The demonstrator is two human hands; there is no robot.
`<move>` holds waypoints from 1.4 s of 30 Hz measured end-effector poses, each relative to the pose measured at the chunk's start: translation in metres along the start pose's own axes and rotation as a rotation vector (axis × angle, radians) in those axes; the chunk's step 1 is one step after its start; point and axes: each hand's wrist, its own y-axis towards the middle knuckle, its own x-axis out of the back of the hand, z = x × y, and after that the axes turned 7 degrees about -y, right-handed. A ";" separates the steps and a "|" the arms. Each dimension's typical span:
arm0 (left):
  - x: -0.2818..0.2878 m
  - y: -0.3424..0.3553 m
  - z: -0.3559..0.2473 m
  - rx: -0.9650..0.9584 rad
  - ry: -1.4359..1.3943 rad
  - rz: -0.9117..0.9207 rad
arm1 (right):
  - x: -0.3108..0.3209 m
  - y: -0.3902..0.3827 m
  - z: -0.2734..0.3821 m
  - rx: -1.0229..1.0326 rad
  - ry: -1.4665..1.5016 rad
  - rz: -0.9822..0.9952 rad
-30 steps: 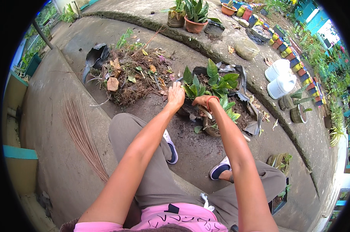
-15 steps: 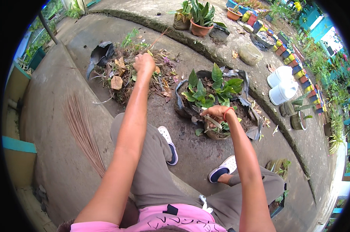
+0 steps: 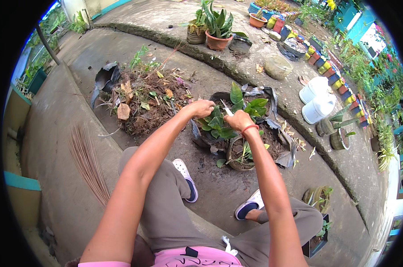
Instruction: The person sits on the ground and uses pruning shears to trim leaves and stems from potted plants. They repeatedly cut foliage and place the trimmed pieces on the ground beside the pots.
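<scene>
One wide concrete floor (image 3: 201, 209) spreads under everything. At its middle lies a torn black planting bag (image 3: 272, 99), filled with soil and broad-leaved green plants (image 3: 235, 93). Left of it sits a heap (image 3: 141, 104) of soil, roots and dry leaves; nearer on the left, a stick broom (image 3: 89, 155). The person's pink shirt (image 3: 201, 256) carries black lettering, partly cut off by the near edge. Far right stand two white plastic jugs (image 3: 319, 108). A black box (image 3: 305, 249) at the near right holds soil and a small plant. Against the bag's near side, a round pot (image 3: 240, 167) holds soil and thin green stems. Farther off, an orange pot (image 3: 218, 42) contains tall upright leaves. The left hand (image 3: 203, 108) is curled at the bag's left edge; I cannot tell whether it pinches anything. The right hand (image 3: 239, 120), above the plants, is wrapped around a pale, knife-like tool (image 3: 226, 108), pointing far and left.
</scene>
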 end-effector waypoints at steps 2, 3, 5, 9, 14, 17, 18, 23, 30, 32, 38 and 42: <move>-0.015 0.004 -0.002 -0.037 0.000 0.359 | -0.021 0.009 -0.001 0.052 -0.103 -0.064; -0.020 0.005 -0.004 -0.076 0.100 0.536 | -0.029 0.016 -0.001 0.048 -0.149 -0.031; -0.026 0.000 -0.005 -0.039 0.188 0.671 | -0.044 0.029 -0.004 0.208 -0.405 0.112; -0.003 -0.005 0.008 -0.017 -0.164 0.643 | -0.076 0.030 -0.009 0.573 -0.996 0.074; 0.026 0.030 0.023 0.166 -0.080 0.020 | -0.086 0.021 -0.016 0.310 -0.343 -0.046; 0.001 0.049 0.022 0.128 0.017 -0.182 | -0.083 0.022 -0.015 0.309 -0.334 0.014; -0.012 0.052 0.022 0.067 0.094 -0.251 | -0.082 0.022 -0.015 0.301 -0.342 0.034; -0.054 0.063 0.032 0.057 0.371 -0.183 | -0.080 0.017 -0.017 0.285 -0.357 0.065; -0.008 0.057 0.023 0.092 -0.003 -0.173 | -0.072 0.018 -0.030 0.219 -0.232 0.112; 0.024 0.052 0.020 0.088 -0.112 -0.183 | -0.072 0.019 -0.033 0.208 -0.200 0.085; 0.094 0.022 0.036 0.360 0.228 -0.722 | -0.075 0.013 -0.025 0.276 -0.217 0.023; 0.087 0.028 0.024 0.257 0.354 -0.627 | -0.075 0.006 -0.014 0.324 -0.209 0.021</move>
